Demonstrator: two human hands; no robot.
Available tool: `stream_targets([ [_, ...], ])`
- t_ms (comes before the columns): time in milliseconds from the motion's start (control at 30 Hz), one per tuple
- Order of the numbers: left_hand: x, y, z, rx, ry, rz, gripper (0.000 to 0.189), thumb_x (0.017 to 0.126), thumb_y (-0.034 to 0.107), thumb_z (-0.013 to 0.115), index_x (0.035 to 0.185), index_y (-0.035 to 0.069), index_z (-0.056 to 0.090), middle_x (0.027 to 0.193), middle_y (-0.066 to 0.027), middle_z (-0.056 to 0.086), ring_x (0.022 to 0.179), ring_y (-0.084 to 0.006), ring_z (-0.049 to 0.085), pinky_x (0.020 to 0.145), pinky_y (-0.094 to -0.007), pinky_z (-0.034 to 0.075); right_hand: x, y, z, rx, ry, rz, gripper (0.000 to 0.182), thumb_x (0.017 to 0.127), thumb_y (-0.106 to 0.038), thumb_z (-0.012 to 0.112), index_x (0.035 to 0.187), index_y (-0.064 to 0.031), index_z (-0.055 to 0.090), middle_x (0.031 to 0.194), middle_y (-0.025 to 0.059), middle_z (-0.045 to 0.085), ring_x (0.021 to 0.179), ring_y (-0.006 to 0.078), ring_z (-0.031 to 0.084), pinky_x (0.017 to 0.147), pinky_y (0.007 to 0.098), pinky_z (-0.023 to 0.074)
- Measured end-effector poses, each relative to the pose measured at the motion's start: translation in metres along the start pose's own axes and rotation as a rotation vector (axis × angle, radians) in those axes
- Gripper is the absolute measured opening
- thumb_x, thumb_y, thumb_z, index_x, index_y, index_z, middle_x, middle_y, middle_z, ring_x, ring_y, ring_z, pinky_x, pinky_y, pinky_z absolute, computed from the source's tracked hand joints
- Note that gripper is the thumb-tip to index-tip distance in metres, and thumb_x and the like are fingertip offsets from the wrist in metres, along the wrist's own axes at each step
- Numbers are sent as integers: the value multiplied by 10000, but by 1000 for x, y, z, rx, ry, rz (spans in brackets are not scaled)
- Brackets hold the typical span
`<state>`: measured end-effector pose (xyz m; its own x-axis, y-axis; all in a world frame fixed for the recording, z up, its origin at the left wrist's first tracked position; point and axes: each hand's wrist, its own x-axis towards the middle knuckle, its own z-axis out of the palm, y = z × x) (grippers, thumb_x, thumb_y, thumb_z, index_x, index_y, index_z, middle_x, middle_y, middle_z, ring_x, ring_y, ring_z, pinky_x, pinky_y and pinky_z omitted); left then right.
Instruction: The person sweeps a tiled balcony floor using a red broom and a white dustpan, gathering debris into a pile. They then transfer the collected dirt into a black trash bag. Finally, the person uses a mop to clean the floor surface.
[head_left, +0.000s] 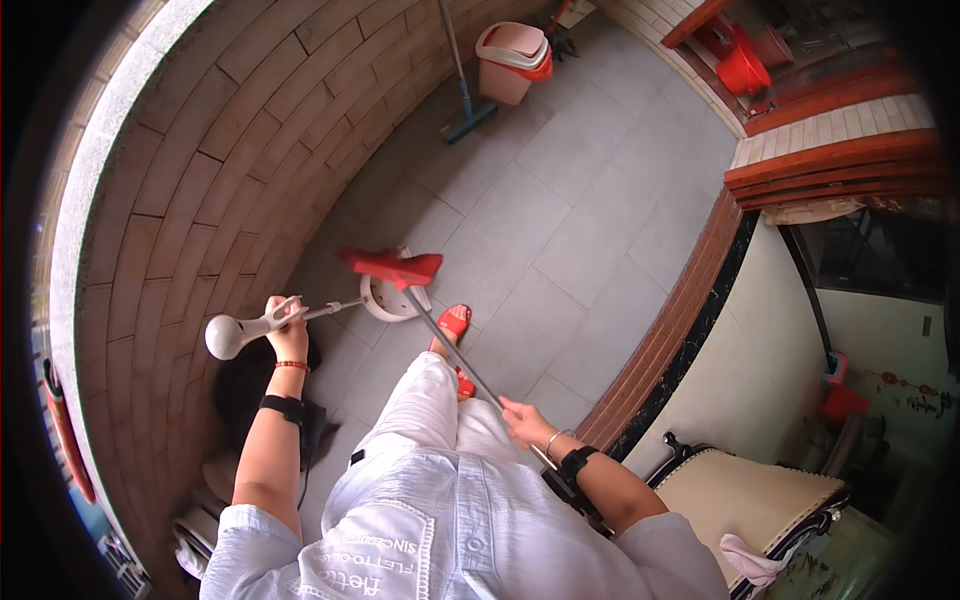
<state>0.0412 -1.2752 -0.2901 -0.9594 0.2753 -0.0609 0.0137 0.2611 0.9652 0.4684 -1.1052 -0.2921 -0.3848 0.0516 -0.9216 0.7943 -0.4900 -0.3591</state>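
Observation:
My left hand (288, 335) grips the upper handle of a long-handled white dustpan (370, 298), whose round knob end points left. Some small dark debris shows in the pan, which rests on the grey floor tiles. In my right hand (528, 424) is the grey stick of a red broom (401, 268). Its head is over the pan's far part and hides some of it; the left end of the head looks blurred. Just right of the pan are my feet in red sandals (452, 321).
A brick-patterned wall (176, 225) runs along the left. A blue floor squeegee (470, 122) leans there, beside a pink lidded bin (508, 69). To the right, a brown-tiled doorsill (660, 315) borders the floor. A cream padded chair (742, 487) stands beyond it.

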Motion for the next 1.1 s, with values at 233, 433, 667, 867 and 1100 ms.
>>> stream_targets([
  [233,-22,4,-31,22,-10,-4,116,853,65,581,796,83,482,640,43,472,534,-33,445,439,-185,370,-79,56,17,-27,28,-54,448,954,-241,449,1391,-264,349,537,-20,433,371,68,363,330,242,303],
  [433,-81,9,-73,79,86,16,121,851,45,573,780,77,481,650,27,486,552,-44,481,446,-181,395,-69,70,-41,-6,377,-140,481,952,-218,450,1411,-202,307,515,-8,418,360,93,362,328,258,305],
  [667,-99,-34,-98,183,65,124,169,848,38,579,750,59,443,667,30,410,590,-64,381,534,-205,359,-45,98,20,146,333,-24,529,951,-203,445,1433,-164,233,495,-9,392,366,101,352,343,271,295],
  [867,-83,-41,-118,205,76,155,170,845,29,581,742,59,450,661,21,457,599,-70,439,557,-214,395,-76,139,115,70,19,-14,445,952,-228,464,1384,-181,369,517,-27,415,376,69,347,354,243,294],
  [1100,-117,-35,-179,17,194,-29,202,856,51,577,739,94,418,621,35,448,525,-44,436,454,-192,377,-41,57,95,-233,233,-283,436,955,-206,429,1386,-174,365,501,-47,392,369,62,357,345,240,320],
])
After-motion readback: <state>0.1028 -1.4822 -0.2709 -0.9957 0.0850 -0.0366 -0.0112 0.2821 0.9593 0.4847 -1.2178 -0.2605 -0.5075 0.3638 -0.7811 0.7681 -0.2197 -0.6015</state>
